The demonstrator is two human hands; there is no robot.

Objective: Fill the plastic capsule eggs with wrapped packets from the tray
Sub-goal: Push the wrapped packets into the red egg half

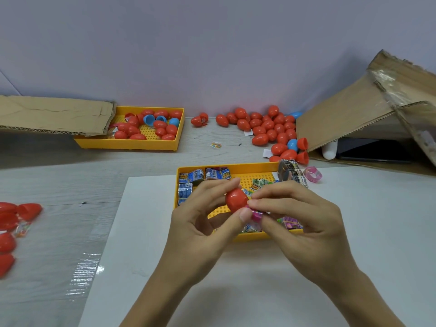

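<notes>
Far left on the worktop (59, 175) lie loose red eggs (9, 223). My left hand (200, 223) has its fingers clamped on a red egg (236, 199), held above the yellow tray (236, 166) of packets (191, 177). My right hand (304, 218) pinches a pink packet (256, 214) against the egg's lower edge. Beyond, right, a heap of eggs (271, 128) sits beside a cardboard box (354, 114).

I count two yellow plastic pegboard trays, the near tray (238, 167) and the far tray (165, 143), plus two hands, left hand (200, 223) and right hand (304, 220), and one red plastic capsule egg (236, 199) held between them. Blue plastic egg pieces: three in the far tray, two in the loose red egg pile (271, 128). That pile runs past twenty; I can't fix it exactly.
</notes>
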